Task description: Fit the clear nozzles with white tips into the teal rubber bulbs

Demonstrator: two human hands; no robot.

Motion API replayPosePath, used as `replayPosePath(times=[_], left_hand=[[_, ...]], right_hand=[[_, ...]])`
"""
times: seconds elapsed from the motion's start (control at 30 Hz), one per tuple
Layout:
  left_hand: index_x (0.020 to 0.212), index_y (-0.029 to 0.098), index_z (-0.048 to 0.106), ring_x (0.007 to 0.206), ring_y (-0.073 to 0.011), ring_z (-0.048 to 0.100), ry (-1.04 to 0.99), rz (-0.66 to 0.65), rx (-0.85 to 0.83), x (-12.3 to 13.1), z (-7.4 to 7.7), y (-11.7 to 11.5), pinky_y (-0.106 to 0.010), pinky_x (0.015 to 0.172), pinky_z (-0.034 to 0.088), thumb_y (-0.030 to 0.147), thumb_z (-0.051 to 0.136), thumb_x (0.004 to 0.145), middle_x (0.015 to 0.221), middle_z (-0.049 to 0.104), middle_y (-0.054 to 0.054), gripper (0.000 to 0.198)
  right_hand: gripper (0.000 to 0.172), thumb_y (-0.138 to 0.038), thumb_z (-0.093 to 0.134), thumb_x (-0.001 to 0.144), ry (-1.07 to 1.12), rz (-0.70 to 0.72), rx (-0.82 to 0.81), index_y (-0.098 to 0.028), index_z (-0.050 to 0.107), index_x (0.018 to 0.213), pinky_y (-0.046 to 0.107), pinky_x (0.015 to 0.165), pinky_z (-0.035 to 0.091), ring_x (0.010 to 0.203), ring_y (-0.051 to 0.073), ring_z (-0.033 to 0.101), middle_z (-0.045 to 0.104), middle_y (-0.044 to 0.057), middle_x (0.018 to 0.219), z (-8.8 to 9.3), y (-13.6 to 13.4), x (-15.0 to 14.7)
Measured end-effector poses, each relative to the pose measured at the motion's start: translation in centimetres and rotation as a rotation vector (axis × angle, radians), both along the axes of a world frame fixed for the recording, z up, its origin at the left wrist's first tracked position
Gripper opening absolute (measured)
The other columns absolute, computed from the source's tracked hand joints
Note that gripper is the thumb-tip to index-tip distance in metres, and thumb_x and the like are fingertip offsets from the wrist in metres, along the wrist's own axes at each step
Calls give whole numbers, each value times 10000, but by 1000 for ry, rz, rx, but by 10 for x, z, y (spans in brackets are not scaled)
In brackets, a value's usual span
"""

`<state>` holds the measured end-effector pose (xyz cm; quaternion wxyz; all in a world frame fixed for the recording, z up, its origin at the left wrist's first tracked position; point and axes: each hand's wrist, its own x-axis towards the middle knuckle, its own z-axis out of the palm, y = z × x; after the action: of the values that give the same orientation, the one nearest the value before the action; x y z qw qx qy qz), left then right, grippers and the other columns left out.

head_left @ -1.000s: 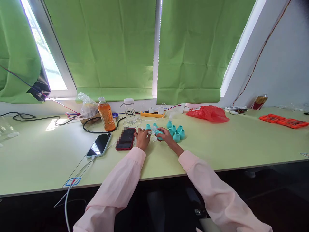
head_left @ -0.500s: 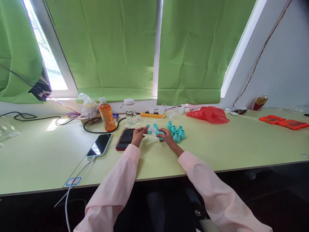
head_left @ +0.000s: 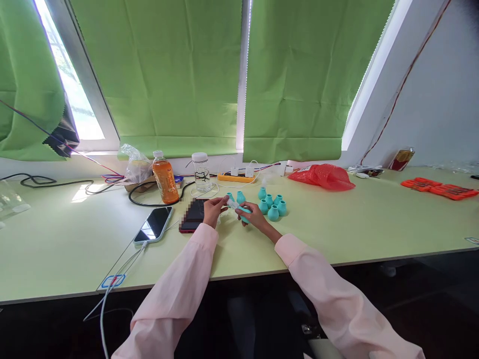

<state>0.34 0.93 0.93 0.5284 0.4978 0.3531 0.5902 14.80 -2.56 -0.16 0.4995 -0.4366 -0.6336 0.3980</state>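
Note:
My right hand (head_left: 254, 214) is closed round a teal rubber bulb (head_left: 245, 210), tilted with its neck to the upper left. My left hand (head_left: 214, 210) pinches a clear plastic nozzle piece (head_left: 232, 203) between thumb and fingertips. The nozzle meets the neck of the bulb; how far it sits inside is too small to tell. Just behind the hands stand two more teal bulbs (head_left: 240, 197). To the right of my right hand is a cluster of several teal bulbs (head_left: 273, 213), mostly upright with open necks.
A dark phone (head_left: 192, 217) lies beside my left hand, and a charging phone (head_left: 153, 225) farther left. Behind stand an orange drink bottle (head_left: 165, 178), a clear jar (head_left: 202, 174) and a yellow power strip (head_left: 236, 177). A red plastic bag (head_left: 322, 177) lies right, near orange cases (head_left: 439, 188).
My right hand has moved slightly left toward my left hand, bringing the bulb's neck and the clear nozzle piece together. My left hand has barely moved.

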Motion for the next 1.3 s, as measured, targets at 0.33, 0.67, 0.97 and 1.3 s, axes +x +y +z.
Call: replayPosePath(times=[0.33,0.67,0.97,1.3], left_hand=[[608,82,625,576,-111,555,-52,15,3,6,-2,-3,-310,624,516,365,721,483,576,594,-22,324],[574,73,621,576,-123,569,-94,18,1,7,-7,-1,-340,671,514,354,723,485,556,597,-26,312],[558,73,623,569,-115,562,-127,-36,-12,4,-10,4,-356,718,501,334,728,489,556,595,-25,289],[581,76,620,667,-158,594,-178,-109,-65,3,-9,2,-381,754,477,336,731,483,612,615,-49,299]], right_hand=[[300,-468,523,683,-28,-77,124,-172,537,728,199,366,362,358,69,435,514,-24,557,-12,-2,-6],[309,-466,549,664,11,-121,147,-164,548,732,195,365,340,359,62,405,516,-29,547,-16,-4,-9],[331,-475,572,631,146,-6,-13,-147,545,658,194,320,327,307,56,396,493,-44,471,-12,1,-8],[312,-426,605,637,351,128,-248,-123,557,693,172,313,311,339,53,421,525,-20,484,-11,2,-6]])
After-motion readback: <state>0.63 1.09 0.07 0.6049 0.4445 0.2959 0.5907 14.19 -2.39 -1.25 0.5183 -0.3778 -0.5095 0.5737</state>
